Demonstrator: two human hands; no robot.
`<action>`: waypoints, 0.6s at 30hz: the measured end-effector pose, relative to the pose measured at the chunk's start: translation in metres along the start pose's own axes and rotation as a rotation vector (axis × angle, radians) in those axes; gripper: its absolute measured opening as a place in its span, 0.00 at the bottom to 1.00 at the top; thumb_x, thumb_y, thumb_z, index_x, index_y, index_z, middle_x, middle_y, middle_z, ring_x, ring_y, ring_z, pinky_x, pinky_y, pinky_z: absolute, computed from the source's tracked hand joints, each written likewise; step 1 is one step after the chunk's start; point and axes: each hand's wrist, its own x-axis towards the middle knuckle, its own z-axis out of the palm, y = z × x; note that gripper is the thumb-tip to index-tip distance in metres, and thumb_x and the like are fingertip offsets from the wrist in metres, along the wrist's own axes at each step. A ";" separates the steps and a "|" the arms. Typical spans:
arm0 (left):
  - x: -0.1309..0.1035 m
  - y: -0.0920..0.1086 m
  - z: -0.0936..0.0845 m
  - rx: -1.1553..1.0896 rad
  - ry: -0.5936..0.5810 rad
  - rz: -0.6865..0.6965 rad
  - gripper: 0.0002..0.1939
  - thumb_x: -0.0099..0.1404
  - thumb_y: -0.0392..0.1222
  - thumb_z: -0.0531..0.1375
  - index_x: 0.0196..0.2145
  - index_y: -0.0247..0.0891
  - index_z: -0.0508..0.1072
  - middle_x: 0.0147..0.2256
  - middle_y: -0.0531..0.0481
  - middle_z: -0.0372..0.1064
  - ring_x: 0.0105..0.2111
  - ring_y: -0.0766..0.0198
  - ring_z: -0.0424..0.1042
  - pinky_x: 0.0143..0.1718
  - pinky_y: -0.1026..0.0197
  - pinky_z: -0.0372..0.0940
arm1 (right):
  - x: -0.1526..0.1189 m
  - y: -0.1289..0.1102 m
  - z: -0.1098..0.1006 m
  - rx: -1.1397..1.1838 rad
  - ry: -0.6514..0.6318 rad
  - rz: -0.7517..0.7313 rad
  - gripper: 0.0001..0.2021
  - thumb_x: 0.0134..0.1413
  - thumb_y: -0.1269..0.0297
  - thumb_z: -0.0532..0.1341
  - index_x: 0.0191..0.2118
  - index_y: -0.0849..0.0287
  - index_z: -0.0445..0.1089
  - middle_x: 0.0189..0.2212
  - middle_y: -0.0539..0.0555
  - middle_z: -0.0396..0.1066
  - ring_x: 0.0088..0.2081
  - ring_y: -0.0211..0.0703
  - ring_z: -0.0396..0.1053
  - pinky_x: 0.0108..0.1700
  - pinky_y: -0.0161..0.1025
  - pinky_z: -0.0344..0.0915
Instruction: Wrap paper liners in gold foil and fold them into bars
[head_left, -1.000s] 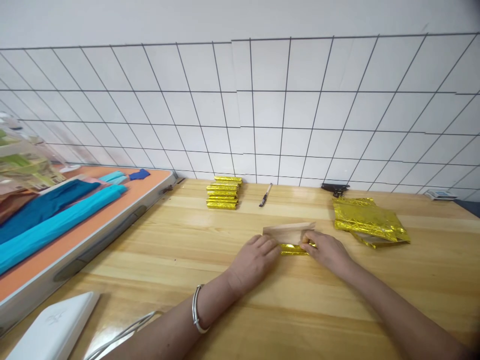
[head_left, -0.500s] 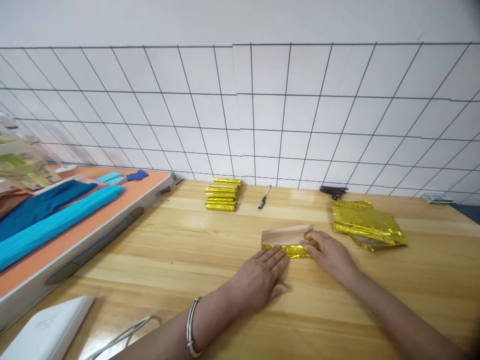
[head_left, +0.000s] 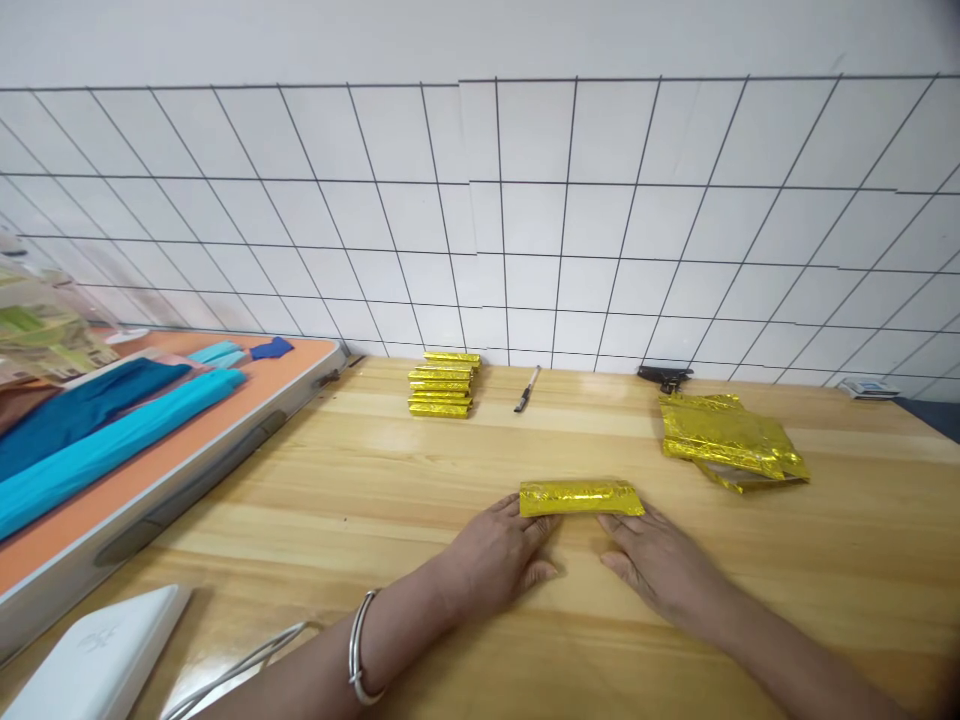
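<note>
A sheet of gold foil paper (head_left: pixel 581 497) lies folded into a narrow strip in front of me, gold side up. At its left end, my left hand (head_left: pixel 499 550) lies low on the table, fingers stretched out and fingertips partly covered by the strip. My right hand (head_left: pixel 664 560) is at the opposite end, its fingers also extended and their tips partly hidden by the foil. Both thumbs point inward, apart from the paper.
A stack of folded gold strips (head_left: pixel 441 385) and a pen (head_left: pixel 526 390) lie toward the wall. Gold foil sheets (head_left: pixel 727 440) are on the right near a black clip (head_left: pixel 664 376). At left are an orange board (head_left: pixel 292 365) with blue cloth (head_left: pixel 150 420) and a white device (head_left: pixel 97 650).
The paper's brown inner side no longer shows; its upper flap has come down toward me. My right hand has moved down from the flap's corner, and my left hand has shifted slightly left.
</note>
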 end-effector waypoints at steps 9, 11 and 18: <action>0.025 -0.017 0.001 -0.004 0.142 -0.170 0.11 0.67 0.41 0.49 0.38 0.40 0.70 0.37 0.50 0.71 0.40 0.62 0.67 0.43 0.61 0.62 | 0.018 0.019 -0.012 0.193 0.121 0.031 0.14 0.59 0.61 0.49 0.44 0.52 0.70 0.42 0.52 0.72 0.43 0.45 0.67 0.50 0.46 0.60; 0.037 -0.019 0.004 0.020 0.181 -0.196 0.09 0.66 0.39 0.50 0.33 0.38 0.70 0.34 0.49 0.69 0.39 0.62 0.66 0.40 0.62 0.62 | 0.028 0.023 -0.011 0.215 0.177 0.078 0.12 0.58 0.62 0.51 0.36 0.53 0.71 0.36 0.51 0.73 0.39 0.44 0.68 0.43 0.43 0.63; 0.047 -0.019 0.011 0.107 0.190 -0.156 0.11 0.67 0.40 0.49 0.32 0.37 0.69 0.32 0.48 0.66 0.38 0.62 0.63 0.41 0.60 0.61 | 0.047 0.035 -0.001 0.083 0.448 0.298 0.09 0.51 0.63 0.57 0.39 0.57 0.65 0.40 0.55 0.67 0.44 0.48 0.63 0.46 0.45 0.61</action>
